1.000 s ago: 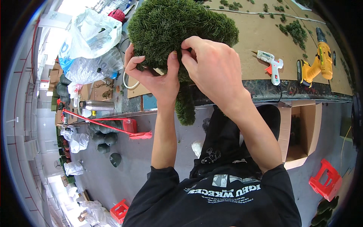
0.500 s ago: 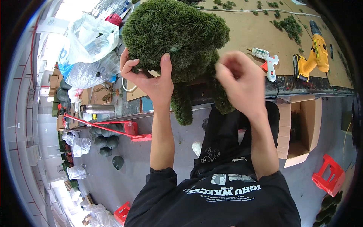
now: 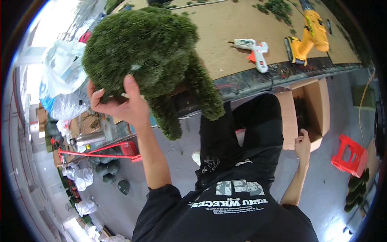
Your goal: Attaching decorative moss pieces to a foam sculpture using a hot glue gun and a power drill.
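A shaggy green artificial-grass figure [image 3: 141, 48], like a topiary animal with two leg-like parts hanging down, leans at the table's near edge. My left hand [image 3: 123, 103] grips its lower left side, with the thumb on the front and the fingers around the edge. A small pale spot shows on the figure just above that thumb. Down to the right, my right hand [image 3: 302, 145] is at the near rim of an open cardboard box [image 3: 287, 117]. Its fingers are curled together; a small dark bit shows at their tips, too small to name. Dark green material lies inside the box.
On the cardboard-covered table [image 3: 217, 32] lie a white glue gun [image 3: 254, 50], a yellow cordless drill [image 3: 308, 36] and loose green sprigs [image 3: 278, 10]. Plastic bags [image 3: 64, 72] are heaped at the left. A red stool [image 3: 350, 155] stands on the floor at the right.
My right hand has left the space beside the figure and dropped to the box at the lower right. My left hand still holds the figure. The whole view has shifted.
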A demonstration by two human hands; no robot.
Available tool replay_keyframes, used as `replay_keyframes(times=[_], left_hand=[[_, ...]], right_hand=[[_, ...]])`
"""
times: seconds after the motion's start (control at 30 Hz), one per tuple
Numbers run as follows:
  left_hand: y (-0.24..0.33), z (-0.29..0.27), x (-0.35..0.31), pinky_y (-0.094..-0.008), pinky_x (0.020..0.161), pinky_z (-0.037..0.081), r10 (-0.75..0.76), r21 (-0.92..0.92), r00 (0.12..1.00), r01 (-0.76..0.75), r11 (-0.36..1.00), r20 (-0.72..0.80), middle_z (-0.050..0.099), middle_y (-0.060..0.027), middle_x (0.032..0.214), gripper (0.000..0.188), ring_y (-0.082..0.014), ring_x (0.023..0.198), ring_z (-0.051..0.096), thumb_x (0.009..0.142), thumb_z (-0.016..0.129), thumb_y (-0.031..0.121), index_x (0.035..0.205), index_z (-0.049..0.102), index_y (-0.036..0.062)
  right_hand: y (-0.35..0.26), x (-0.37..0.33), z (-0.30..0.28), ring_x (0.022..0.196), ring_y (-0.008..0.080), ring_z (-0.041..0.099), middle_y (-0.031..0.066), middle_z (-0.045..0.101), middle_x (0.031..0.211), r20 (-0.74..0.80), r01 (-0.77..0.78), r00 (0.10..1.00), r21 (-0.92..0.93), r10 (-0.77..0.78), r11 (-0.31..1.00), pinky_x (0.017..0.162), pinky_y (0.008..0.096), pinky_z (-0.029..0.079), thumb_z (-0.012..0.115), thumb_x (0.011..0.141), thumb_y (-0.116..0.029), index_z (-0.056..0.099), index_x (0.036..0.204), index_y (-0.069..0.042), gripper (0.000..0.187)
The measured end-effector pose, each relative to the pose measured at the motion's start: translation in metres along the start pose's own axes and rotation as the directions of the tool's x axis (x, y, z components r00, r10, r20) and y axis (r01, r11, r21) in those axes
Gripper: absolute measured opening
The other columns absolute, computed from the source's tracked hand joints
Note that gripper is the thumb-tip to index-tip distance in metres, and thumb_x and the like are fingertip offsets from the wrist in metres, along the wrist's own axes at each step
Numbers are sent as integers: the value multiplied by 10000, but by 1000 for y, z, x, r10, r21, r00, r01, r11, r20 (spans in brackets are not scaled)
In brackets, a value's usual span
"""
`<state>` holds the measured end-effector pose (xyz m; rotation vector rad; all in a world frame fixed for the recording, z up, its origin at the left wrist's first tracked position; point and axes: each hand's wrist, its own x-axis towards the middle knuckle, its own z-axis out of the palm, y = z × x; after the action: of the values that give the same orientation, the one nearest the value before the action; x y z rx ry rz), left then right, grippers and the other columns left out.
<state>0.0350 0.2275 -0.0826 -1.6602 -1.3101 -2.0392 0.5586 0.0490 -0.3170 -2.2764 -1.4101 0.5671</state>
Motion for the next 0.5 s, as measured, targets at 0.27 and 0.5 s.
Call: replay_keyframes(times=[0.27,0.5], left_hand=[[0,-3,3,-364,996,571,46,104,997,-53,993,69,354,-167,1480,544,-285,1231,521,882,775,-14,1162,323,102],[3,6,1,-347,970,555,48,55,996,-52,997,70,360,-161,1467,549,-265,1233,504,870,787,-21,1149,331,101]], right_hand=[[-129,30,-20,882,301,717,200,728,916,110,-19,994,350,-21,936,819,385,545,720,941,-212,710,987,34,251],[-258,137,18,874,299,674,151,684,1033,-483,493,774,53,-410,868,803,397,537,773,921,-279,708,1052,-16,301]])
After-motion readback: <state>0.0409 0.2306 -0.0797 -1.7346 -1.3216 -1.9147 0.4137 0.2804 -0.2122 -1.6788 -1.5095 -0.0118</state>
